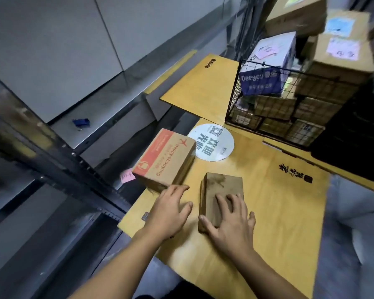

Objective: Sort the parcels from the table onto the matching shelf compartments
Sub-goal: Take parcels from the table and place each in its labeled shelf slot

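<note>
A small plain brown parcel lies on the yellow wooden table. My right hand rests on its near end, fingers spread over the top and thumb against its left side. To its left stands a cardboard parcel printed in orange with "happy shopping", a pink note stuck at its left end. My left hand hovers open between the two parcels, fingertips close to the near corner of the orange-printed one.
A black wire basket at the back right holds several parcels with coloured notes. A round white sticker lies on the table. Dark metal shelf rails run along the left. A small blue item sits on a grey shelf.
</note>
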### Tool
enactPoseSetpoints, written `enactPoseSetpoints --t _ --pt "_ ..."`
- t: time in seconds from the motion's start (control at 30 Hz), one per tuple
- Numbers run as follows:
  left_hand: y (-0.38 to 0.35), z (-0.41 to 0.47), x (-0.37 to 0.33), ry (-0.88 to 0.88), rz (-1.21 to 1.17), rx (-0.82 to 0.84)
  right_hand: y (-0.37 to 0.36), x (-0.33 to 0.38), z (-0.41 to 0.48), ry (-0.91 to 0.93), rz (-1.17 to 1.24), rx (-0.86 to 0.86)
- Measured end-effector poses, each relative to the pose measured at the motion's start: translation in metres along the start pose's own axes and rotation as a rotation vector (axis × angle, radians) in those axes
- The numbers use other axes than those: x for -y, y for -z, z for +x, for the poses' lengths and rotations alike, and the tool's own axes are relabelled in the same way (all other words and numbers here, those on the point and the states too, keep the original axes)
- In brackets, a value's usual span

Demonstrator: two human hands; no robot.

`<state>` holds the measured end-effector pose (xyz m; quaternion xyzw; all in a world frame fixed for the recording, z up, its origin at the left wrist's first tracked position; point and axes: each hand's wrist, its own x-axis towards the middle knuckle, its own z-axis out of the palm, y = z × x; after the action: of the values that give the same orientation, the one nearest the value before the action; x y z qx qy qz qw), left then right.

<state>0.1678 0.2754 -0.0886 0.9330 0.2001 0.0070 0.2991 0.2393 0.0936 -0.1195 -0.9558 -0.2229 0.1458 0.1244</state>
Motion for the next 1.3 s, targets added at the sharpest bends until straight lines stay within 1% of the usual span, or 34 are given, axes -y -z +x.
enactPoseSetpoints --t 0.1,0.2,0.23,0.33,0.4,0.43,0.47,0.53,0.7,0.83,0.9,0.97,1.07,1.1,1.17,1.3 --pt "-0.016 -0.006 -0.002 0.021 -0.039 0.037 0.009 -0.002 0.000 -0.077 0.109 -0.008" --pt "-0.024 -0.006 -0.006 0.052 -0.106 0.047 0.010 -0.007 0.001 -0.047 0.226 -0.015" --pt "-0.025 -0.005 -0.008 0.060 -0.130 0.037 0.010 -0.012 0.002 -0.043 0.308 -0.041" --pt "-0.026 -0.003 -0.012 0.079 -0.196 0.028 0.007 -0.027 0.001 -0.088 0.727 -0.073" --pt "-0.028 -0.005 -0.012 0.083 -0.215 0.054 0.003 -0.035 -0.003 -0.083 1.012 -0.034" --pt "-0.028 -0.006 -0.012 0.082 -0.217 0.063 0.001 -0.038 -0.007 -0.075 1.120 0.001" --pt "-0.029 -0.007 -0.012 0.081 -0.218 0.069 -0.002 -0.040 -0.011 -0.069 1.169 0.034" --pt "-0.031 -0.009 -0.011 0.085 -0.221 0.089 -0.011 -0.045 -0.016 -0.070 1.134 0.054" --pt "-0.038 -0.015 -0.013 0.079 -0.249 0.131 -0.014 -0.038 -0.009 -0.068 1.095 0.035" --pt "-0.041 -0.020 -0.012 0.079 -0.304 0.111 -0.009 -0.028 -0.005 -0.095 1.040 0.001" --pt "-0.040 -0.020 -0.010 0.075 -0.324 0.095 -0.010 -0.031 -0.004 -0.084 1.089 0.019" --pt "-0.039 -0.019 -0.008 0.067 -0.332 0.084 -0.009 -0.038 -0.005 -0.082 1.208 0.053" --pt "-0.039 -0.018 -0.008 0.067 -0.346 0.068 -0.001 -0.051 -0.008 -0.138 1.379 0.125" --pt "-0.040 -0.018 -0.008 0.071 -0.351 0.066 0.000 -0.056 -0.009 -0.153 1.396 0.155" --pt "-0.044 -0.016 -0.007 0.079 -0.370 0.079 0.003 -0.065 -0.009 -0.156 1.346 0.174" --pt "-0.053 -0.013 -0.009 0.070 -0.381 0.149 0.007 -0.079 -0.011 -0.136 1.053 0.065"
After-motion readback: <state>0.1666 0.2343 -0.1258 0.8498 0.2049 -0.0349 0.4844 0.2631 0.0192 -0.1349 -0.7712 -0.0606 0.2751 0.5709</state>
